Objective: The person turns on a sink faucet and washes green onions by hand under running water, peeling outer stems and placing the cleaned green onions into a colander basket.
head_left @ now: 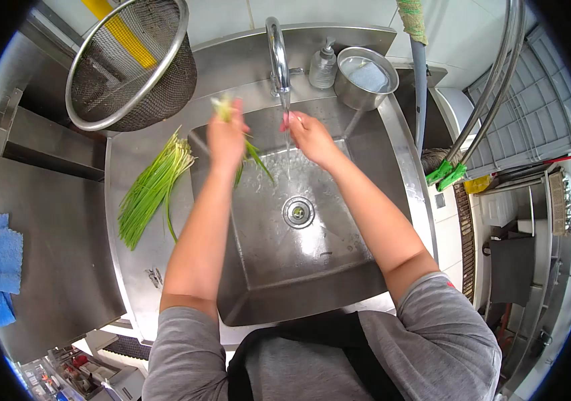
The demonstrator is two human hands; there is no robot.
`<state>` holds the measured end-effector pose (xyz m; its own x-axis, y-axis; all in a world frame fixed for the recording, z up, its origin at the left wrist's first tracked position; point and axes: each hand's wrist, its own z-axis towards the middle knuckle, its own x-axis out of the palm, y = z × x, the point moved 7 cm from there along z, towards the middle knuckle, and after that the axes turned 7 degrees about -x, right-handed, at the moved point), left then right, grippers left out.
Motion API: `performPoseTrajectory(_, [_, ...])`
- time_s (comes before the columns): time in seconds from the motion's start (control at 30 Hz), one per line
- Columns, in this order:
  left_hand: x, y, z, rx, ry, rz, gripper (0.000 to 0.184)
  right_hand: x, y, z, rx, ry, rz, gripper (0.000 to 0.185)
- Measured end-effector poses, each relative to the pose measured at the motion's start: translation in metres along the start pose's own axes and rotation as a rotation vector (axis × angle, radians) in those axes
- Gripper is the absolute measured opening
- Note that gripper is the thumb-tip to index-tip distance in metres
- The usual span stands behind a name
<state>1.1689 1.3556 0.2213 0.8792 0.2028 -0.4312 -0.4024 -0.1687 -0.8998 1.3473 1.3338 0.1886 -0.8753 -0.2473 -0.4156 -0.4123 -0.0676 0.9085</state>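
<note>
Kitchen with steel sink (272, 257), mesh strainer (177, 87)

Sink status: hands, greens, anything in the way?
Left hand gripping green stalks, motion-blurred. Right hand at running water, grip unclear. Larger green bundle on counter, left of basin. No obstruction seen.

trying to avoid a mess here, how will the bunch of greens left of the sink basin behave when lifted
The bunch of greens will probably flop toward its ends, being long and thin. Some may slip loose: no tie shows and one strand splays out. It's likely light, given such slender stalks.
</note>
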Motion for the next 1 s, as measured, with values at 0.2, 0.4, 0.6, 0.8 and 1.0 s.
performPoseTrajectory(0.2, [0.07, -0.012, -0.039, 0.115, 0.268, -0.415, 0.031, 0.018, 0.007, 0.015, -0.006, -0.348, 0.974, 0.056])
performPoseTrajectory(0.4, [0.08, -0.013, -0.042, 0.244, 0.181, -0.23, 0.028, 0.01, 0.011, -0.005, 0.001, -0.318, 1.258, 0.068])
performPoseTrajectory(0.6, [0.089, -0.008, -0.044, 0.148, 0.314, -0.262, 0.026, 0.002, 0.017, -0.038, -0.201, -0.232, 0.658, 0.058])
performPoseTrajectory(0.8, [0.094, -0.004, -0.048, -0.15, 0.516, -0.675, 0.026, 0.034, -0.013, -0.045, -0.104, -0.224, 0.832, 0.05])
performPoseTrajectory(1.0, [0.075, -0.017, -0.057, -0.188, 0.56, -0.742, 0.028, 0.04, -0.006, -0.049, -0.007, 0.14, 0.742, 0.018])
